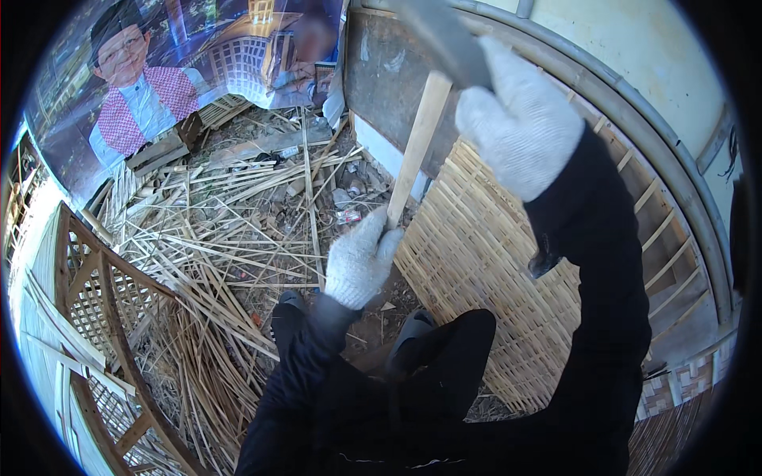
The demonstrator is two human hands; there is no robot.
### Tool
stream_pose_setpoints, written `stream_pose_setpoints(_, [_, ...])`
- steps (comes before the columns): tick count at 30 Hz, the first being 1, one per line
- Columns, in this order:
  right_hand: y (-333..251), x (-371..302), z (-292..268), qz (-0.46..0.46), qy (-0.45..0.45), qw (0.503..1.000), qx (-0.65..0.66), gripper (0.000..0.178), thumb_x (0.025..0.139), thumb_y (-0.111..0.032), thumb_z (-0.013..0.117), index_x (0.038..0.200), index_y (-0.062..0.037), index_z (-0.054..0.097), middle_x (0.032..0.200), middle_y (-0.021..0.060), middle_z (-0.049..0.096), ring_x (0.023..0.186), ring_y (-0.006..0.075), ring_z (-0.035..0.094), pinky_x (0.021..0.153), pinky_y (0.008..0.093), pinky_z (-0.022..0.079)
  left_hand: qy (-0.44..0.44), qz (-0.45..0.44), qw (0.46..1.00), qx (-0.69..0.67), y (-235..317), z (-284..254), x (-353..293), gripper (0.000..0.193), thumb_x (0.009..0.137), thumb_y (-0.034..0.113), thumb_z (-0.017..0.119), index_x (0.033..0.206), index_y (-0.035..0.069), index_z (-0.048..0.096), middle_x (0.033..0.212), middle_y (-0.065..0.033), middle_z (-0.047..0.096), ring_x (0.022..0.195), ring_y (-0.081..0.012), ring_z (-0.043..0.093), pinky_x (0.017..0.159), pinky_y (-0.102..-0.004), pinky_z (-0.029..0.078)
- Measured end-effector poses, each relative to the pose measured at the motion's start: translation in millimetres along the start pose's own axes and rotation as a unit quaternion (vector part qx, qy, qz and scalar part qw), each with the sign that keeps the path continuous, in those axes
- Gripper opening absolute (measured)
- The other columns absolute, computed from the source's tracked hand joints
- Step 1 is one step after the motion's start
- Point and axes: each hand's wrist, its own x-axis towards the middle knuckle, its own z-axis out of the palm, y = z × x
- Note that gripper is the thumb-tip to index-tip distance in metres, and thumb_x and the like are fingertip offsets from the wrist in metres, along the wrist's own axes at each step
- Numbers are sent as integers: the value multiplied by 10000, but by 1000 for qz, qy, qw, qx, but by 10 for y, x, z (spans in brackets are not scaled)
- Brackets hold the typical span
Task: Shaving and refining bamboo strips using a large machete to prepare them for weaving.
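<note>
My left hand (pixel 357 266), in a white knit glove, is closed around the lower end of a flat, pale bamboo strip (pixel 418 147). The strip stands tilted, its top leaning to the right. In my raised right hand (pixel 524 123), also gloved in white, is a machete (pixel 448 40) with a broad grey blade, smeared by motion. In the picture the blade overlaps the strip's upper end; whether they touch I cannot tell. The machete's handle is hidden inside my fist. A woven bamboo panel (pixel 492 278) leans to the right of my legs, below my right forearm.
Loose bamboo slivers (pixel 238 246) litter the ground ahead, with a heap of long thin strips (pixel 214 357) at left. A wooden lattice frame (pixel 119 333) stands at the left edge. A printed banner (pixel 214 71) hangs at the far left. A dark board (pixel 381 79) and a curved pole (pixel 635 103) flank the right.
</note>
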Motion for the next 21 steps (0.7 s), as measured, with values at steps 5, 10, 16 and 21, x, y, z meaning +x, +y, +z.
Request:
stream_pose_setpoints(5, [64,-250,220,32,-6,985,-169,473,962,-166,517,1400,11,493,1142,228,662,1088,280,658,980,362,498,68,12,997,-24,-192,355,-266,173,930,183,662,1009,50,584,772,-145,632,687,-351,658,614,-401,498])
stream_pose_setpoints(10, [87,-172,79,-17,4,998,-67,472,943,-117,485,1398,7,499,1061,183,661,1002,239,657,946,349,504,74,25,997,-27,-57,357,-180,236,926,183,669,1110,48,609,770,-153,647,705,-330,673,628,-392,505])
stream_pose_setpoints(16, [141,-65,127,18,-53,987,-152,506,946,-175,529,1418,-3,477,1293,238,609,1245,343,573,1077,369,426,12,-27,999,-38,-151,362,-262,217,943,188,649,1103,55,587,800,-170,671,735,-362,687,628,-415,521])
stream_pose_setpoints(21, [57,-59,-24,26,-57,981,-185,517,948,-178,519,1434,-8,469,1229,253,628,1169,351,611,1037,376,455,-8,-18,999,-37,-44,337,-181,204,951,187,634,1101,60,579,760,-165,637,706,-375,670,625,-423,519])
